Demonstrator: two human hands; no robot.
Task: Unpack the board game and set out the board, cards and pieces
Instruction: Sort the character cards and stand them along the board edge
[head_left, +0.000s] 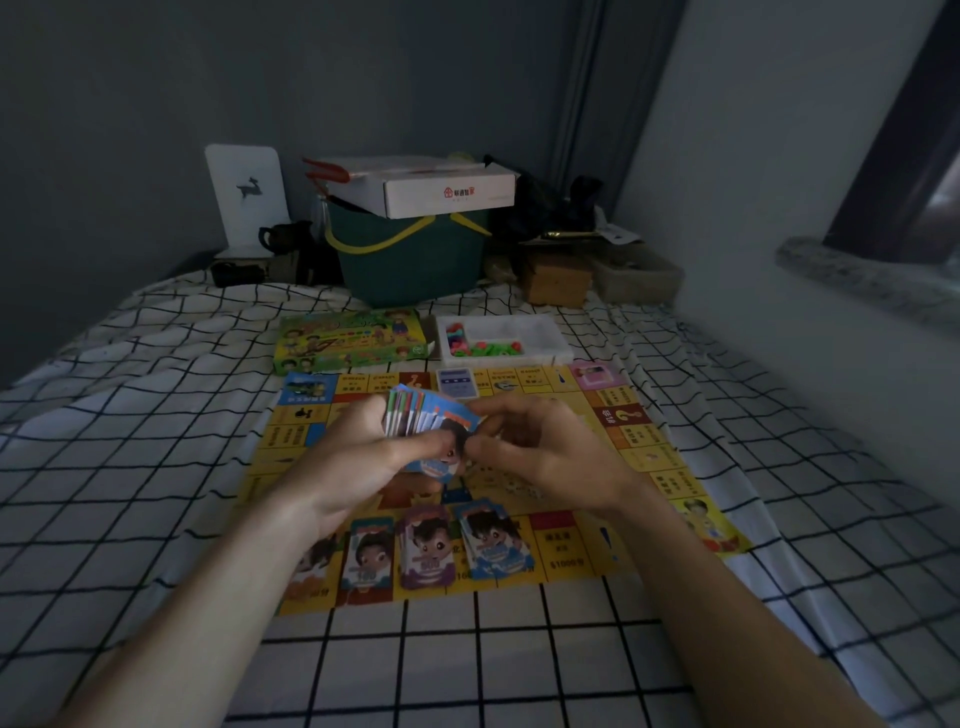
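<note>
1. Left hand (358, 457) gripping a fanned deck (415, 415) above the middle of the board (644, 457); fingers curled round the stack, thumb clamped across the front card.
2. Right hand (540, 452) just right of the deck, thumb and fingertips pinched together on the edge of the blue top card (449, 441) (cartoon face on it); card also under the left thumb.
3. Board lying flat on the checked sheet (519, 665), yellow, with printed squares round the rim.
4. Along the near edge of the board, a row of cards: green pile (366, 561), purple pile (428, 551), blue pile (493, 540) (blue one loosely fanned, slightly tilted). One more pile at the left end, mostly hidden by the left forearm, colour cannot be told.
5. Small bluish card (456, 383) on the far edge of the board.
6. Game box (353, 340) (green, cartoon print) beyond the far left corner of the board, touching or nearly touching it.
7. White tray (550, 338) beside the box on the right, coloured pieces (483, 347) inside, mostly left and front part.
8. Behind: green bucket (410, 260) with yellow handle, white carton (447, 189) on top, white panel (247, 197) against the wall, brown box (556, 280) to the right.
</note>
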